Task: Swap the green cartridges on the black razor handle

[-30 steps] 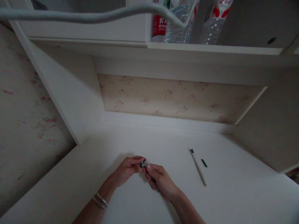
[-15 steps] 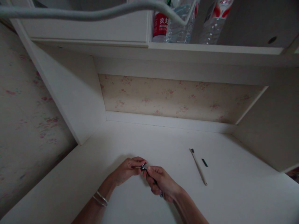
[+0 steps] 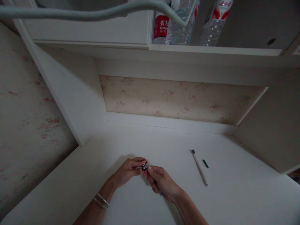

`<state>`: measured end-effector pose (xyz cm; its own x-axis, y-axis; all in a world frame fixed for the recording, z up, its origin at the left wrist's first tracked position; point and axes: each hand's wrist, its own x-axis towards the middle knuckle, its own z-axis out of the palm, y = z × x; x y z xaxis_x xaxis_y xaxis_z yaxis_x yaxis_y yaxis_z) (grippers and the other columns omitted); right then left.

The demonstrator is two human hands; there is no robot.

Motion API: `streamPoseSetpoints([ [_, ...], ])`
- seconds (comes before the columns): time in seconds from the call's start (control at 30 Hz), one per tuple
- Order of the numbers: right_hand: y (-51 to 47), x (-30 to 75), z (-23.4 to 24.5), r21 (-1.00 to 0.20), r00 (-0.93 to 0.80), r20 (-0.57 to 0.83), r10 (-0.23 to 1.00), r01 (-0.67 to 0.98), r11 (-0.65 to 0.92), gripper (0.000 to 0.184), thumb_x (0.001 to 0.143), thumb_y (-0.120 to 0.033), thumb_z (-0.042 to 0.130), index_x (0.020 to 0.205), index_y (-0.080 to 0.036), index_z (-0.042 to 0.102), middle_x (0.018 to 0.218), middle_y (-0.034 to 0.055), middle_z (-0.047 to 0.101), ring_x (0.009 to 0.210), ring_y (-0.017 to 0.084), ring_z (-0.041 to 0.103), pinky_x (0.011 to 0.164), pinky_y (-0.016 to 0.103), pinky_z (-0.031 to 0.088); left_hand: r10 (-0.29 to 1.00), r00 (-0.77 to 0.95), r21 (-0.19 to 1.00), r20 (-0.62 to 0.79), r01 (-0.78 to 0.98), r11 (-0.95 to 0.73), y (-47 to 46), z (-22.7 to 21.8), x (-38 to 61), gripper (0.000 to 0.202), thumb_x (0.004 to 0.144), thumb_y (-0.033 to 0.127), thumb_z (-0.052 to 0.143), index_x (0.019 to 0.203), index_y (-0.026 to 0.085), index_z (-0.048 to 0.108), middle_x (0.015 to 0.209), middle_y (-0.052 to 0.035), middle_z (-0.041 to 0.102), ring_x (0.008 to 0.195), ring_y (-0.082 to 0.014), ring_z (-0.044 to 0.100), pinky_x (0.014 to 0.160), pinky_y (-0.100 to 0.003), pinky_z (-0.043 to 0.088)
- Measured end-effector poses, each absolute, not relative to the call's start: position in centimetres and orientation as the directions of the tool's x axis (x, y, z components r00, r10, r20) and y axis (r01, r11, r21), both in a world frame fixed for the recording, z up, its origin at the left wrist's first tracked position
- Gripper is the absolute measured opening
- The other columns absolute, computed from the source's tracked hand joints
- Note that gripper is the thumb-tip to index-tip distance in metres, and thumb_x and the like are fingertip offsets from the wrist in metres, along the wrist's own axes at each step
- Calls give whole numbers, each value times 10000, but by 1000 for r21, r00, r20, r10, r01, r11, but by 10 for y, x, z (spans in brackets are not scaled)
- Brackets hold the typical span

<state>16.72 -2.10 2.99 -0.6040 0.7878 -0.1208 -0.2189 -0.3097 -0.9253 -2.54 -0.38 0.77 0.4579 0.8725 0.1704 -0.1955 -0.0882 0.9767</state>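
Note:
Both my hands meet low over the white desk (image 3: 131, 140), near its front. My left hand (image 3: 127, 171), with thin bangles on the wrist, pinches the shiny metal end of a small dark pen-like thing (image 3: 144, 166). My right hand (image 3: 160, 182) is closed round the same thing's dark shaft, whose tip pokes out below the palm. Most of it is hidden by my fingers.
A slim pale stick with a dark tip (image 3: 198, 167) and a small dark green cap (image 3: 205, 163) lie on the desk to the right. Plastic water bottles (image 3: 180, 22) stand on the shelf above. A grey cable (image 3: 70, 14) crosses the top. Side panels wall the desk in.
My hands have stayed together on the small thing, the fingers shifting slightly; the right hand has slid a little toward me and right. Nothing else has moved.

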Motion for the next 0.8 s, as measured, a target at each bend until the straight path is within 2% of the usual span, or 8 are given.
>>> streamPoseSetpoints([
  [0.17, -20, 165, 31, -919, -588, -87, 804, -265, -293, 494, 817, -637, 617, 816, -144, 584, 541, -84, 380, 357, 40, 220, 317, 188, 117, 901, 375, 962, 218, -237, -134, -3, 7, -22, 343, 774, 377, 730, 1074, 211, 709, 1129, -105, 569, 1042, -239, 515, 916, -329, 395],
  [0.4, -20, 165, 31, -948, -518, -60, 853, -238, -211, 470, 838, -618, 593, 717, -170, 515, 518, -90, 357, 347, 42, 212, 321, 198, 102, 924, 330, 958, 193, -267, -105, -3, 7, -17, 395, 732, 391, 765, 1079, 210, 708, 1167, -113, 563, 1071, -260, 508, 962, -372, 381],
  [0.7, -21, 164, 34, -982, -456, -14, 890, -162, -99, 494, 839, -642, 573, 687, -178, 495, 499, -89, 327, 378, 58, 220, 337, 194, 134, 942, 272, 956, 195, -269, -120, -2, 4, -13, 377, 735, 374, 765, 1074, 219, 710, 1171, -97, 571, 1051, -244, 531, 952, -346, 400],
  [0.8, -20, 166, 34, -967, -471, -67, 880, -186, -174, 486, 822, -645, 593, 713, -180, 503, 514, -90, 335, 367, 52, 205, 326, 192, 111, 948, 258, 954, 184, -278, -109, -2, 4, -11, 389, 724, 380, 772, 1075, 224, 709, 1164, -89, 577, 1017, -231, 549, 939, -336, 414],
])
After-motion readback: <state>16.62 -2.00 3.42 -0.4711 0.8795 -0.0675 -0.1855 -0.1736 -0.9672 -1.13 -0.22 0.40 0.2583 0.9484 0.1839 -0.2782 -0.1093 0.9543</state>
